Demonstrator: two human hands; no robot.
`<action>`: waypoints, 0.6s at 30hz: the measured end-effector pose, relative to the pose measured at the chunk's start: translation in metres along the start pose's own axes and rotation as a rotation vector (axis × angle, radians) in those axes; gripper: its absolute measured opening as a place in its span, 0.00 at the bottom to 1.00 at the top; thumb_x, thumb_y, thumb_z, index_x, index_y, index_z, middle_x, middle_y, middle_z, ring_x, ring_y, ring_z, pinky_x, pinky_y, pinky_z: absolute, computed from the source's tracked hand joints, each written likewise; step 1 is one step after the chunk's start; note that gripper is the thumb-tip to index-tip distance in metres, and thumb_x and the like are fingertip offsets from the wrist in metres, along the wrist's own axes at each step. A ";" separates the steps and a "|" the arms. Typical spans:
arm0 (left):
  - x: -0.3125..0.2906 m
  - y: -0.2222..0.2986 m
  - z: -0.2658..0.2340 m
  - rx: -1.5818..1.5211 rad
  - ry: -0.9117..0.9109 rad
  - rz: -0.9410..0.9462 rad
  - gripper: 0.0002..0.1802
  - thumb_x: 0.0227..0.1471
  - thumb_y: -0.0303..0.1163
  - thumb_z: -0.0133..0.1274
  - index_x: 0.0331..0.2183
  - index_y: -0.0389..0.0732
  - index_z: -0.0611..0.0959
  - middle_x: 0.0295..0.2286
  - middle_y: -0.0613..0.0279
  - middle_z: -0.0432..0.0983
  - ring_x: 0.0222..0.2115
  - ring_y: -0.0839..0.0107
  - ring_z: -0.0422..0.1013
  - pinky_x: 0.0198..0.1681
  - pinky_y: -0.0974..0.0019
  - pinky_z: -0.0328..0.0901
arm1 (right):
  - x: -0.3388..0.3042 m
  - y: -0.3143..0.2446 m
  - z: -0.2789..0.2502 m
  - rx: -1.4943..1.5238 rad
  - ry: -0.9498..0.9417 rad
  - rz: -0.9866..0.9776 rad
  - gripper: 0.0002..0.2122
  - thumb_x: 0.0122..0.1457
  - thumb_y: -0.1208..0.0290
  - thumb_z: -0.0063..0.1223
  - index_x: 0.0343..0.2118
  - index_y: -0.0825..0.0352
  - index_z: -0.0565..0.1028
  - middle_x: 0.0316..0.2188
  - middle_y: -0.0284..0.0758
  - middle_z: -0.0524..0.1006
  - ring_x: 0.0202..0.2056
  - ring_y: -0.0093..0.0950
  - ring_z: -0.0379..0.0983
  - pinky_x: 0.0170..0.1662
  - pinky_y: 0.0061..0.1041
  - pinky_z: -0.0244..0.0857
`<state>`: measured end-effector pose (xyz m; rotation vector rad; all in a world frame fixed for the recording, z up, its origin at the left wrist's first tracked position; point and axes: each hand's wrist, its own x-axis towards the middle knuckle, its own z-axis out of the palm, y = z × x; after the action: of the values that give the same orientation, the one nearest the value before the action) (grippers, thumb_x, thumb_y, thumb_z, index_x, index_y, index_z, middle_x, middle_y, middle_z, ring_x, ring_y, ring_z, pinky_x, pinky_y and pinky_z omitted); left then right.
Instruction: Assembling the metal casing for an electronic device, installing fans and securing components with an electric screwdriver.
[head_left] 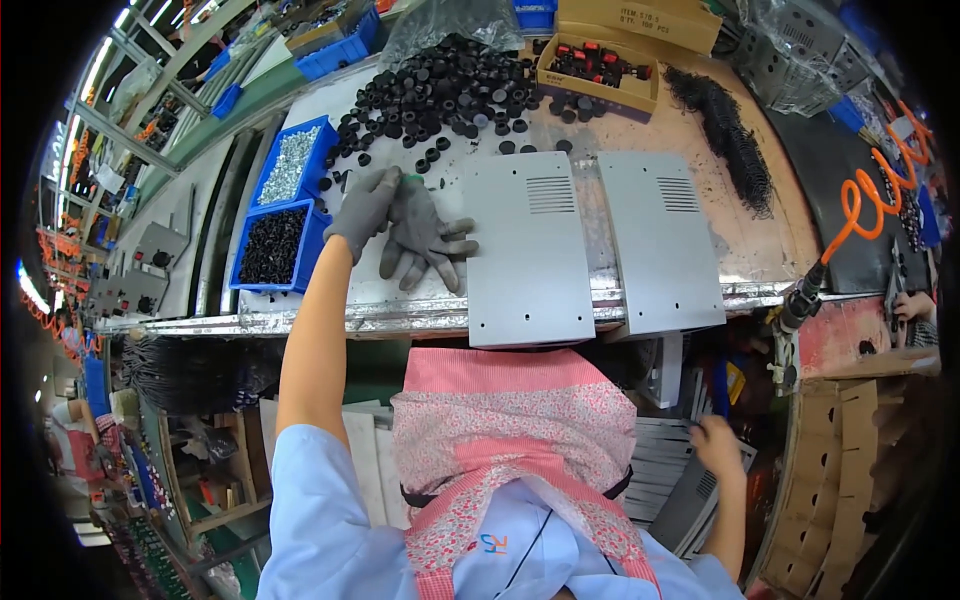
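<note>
My left hand (362,212) wears a grey work glove and is closed at the cuff of a loose grey glove (428,238), which lies on the bench with its fingers spread. My bare right hand (716,447) is low on the right, below the bench edge, near a stack of grey metal panels (668,470). Its fingers look bent and a little blurred; whether they grip anything is unclear. Two grey sheet-metal panels with vent slots, a left one (525,260) and a right one (662,250), lie side by side, slightly overhanging the front edge.
Blue bins of silver screws (290,165) and black screws (272,247) stand at left. Black round caps (440,85) are heaped behind. A carton of red-black parts (600,80) and black wires (725,140) lie farther back. A power driver (797,305) hangs from an orange coiled hose (855,200).
</note>
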<state>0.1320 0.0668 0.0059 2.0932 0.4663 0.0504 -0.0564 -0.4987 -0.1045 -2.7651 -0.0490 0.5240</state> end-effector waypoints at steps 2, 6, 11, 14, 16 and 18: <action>0.005 0.004 0.001 0.014 -0.093 -0.015 0.21 0.54 0.48 0.43 0.37 0.40 0.77 0.17 0.66 0.71 0.15 0.79 0.64 0.18 0.76 0.57 | -0.003 -0.064 -0.013 0.214 -0.124 -0.196 0.11 0.51 0.72 0.51 0.38 0.67 0.73 0.37 0.44 0.73 0.40 0.42 0.69 0.41 0.33 0.65; -0.050 0.035 0.032 -0.248 -0.136 0.222 0.11 0.53 0.36 0.48 0.32 0.38 0.76 0.21 0.65 0.73 0.17 0.79 0.68 0.20 0.76 0.63 | 0.020 -0.168 -0.040 0.342 0.241 -0.688 0.12 0.46 0.82 0.48 0.37 0.69 0.73 0.38 0.42 0.73 0.39 0.41 0.70 0.42 0.33 0.65; -0.130 0.052 0.048 -0.181 -0.329 0.531 0.05 0.49 0.27 0.49 0.31 0.38 0.73 0.22 0.59 0.74 0.21 0.71 0.73 0.23 0.72 0.65 | 0.060 -0.290 -0.068 0.665 0.563 -1.099 0.14 0.43 0.88 0.45 0.35 0.72 0.72 0.37 0.42 0.71 0.36 0.41 0.70 0.39 0.31 0.65; -0.149 0.049 0.048 0.079 -0.097 0.821 0.07 0.44 0.26 0.52 0.30 0.40 0.74 0.20 0.59 0.71 0.21 0.66 0.71 0.23 0.67 0.64 | 0.073 -0.322 -0.049 0.750 0.575 -1.047 0.13 0.43 0.88 0.44 0.34 0.70 0.71 0.36 0.42 0.71 0.34 0.41 0.70 0.36 0.31 0.66; -0.156 0.042 0.044 0.190 0.037 0.947 0.08 0.40 0.26 0.54 0.29 0.41 0.75 0.20 0.59 0.69 0.21 0.62 0.69 0.23 0.64 0.63 | 0.077 -0.326 -0.038 0.759 0.552 -0.970 0.13 0.44 0.88 0.44 0.34 0.70 0.71 0.35 0.42 0.71 0.33 0.42 0.70 0.34 0.32 0.66; -0.165 0.039 0.039 0.229 -0.010 0.930 0.10 0.37 0.26 0.54 0.28 0.42 0.76 0.21 0.60 0.68 0.22 0.59 0.67 0.23 0.60 0.61 | 0.073 -0.323 -0.023 0.729 0.295 -0.849 0.12 0.46 0.87 0.43 0.35 0.69 0.70 0.34 0.44 0.71 0.32 0.46 0.69 0.31 0.34 0.65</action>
<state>-0.0005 -0.0403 0.0411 2.3609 -0.5626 0.5433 0.0285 -0.1933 -0.0055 -1.8358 -0.7521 -0.0965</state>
